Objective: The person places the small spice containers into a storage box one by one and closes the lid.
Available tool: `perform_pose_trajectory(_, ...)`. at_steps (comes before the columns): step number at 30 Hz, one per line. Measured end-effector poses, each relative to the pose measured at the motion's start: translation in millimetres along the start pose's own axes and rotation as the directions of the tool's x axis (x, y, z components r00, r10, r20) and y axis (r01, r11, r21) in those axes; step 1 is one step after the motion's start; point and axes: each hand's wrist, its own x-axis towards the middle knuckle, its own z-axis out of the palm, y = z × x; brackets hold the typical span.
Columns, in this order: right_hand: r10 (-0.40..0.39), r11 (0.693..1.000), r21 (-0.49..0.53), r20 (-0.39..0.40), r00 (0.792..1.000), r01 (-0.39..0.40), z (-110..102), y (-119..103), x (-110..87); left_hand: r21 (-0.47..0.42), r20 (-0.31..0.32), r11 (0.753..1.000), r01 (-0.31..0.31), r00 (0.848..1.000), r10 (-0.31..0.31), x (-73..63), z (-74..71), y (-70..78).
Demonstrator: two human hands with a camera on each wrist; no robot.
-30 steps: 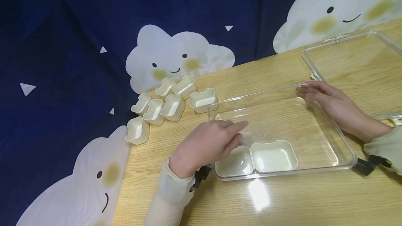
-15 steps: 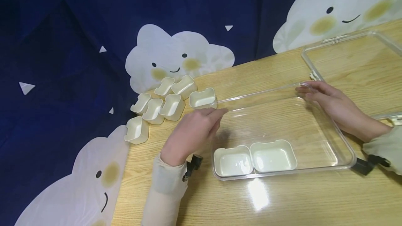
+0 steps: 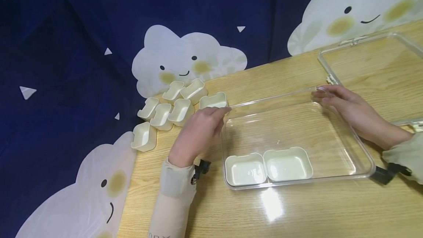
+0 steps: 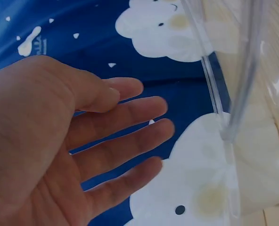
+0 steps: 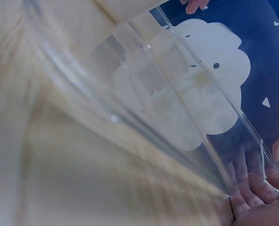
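A large clear plastic box (image 3: 290, 127) sits on the table, with two small cream bins (image 3: 246, 172) side by side along its near left edge. My right hand (image 3: 355, 111) holds the box at its far right corner. Through the transparent wall in the right wrist view, the right hand's fingers (image 5: 252, 193) show curled round that corner. My left hand (image 3: 198, 131) is by the box's far left corner, partly covering a loose cream bin (image 3: 213, 101). In the left wrist view, the left fingers (image 4: 125, 155) are spread loosely with nothing between them, apart from the box wall.
Several more cream bins (image 3: 181, 111) stand grouped at the back left, near the table's edge. A clear lid-like frame (image 3: 325, 61) with clips lies at the right, behind the right arm. A dark blue cloth (image 3: 99, 14) with cloud prints hangs behind the table (image 3: 251, 216).
My left hand has drawn back from above the near left cream bin, leftward and away over the box's left side, uncovering that bin. The right hand and the box have stayed put.
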Motion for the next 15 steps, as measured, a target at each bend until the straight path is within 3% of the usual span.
perform_pose_trajectory(15,-0.004,0.997,0.082,-0.008,1.000,0.005,2,-3,-0.7,-0.011,-0.009,0.997,0.083,0.997,-0.083,0.8,12.6,-19.2)
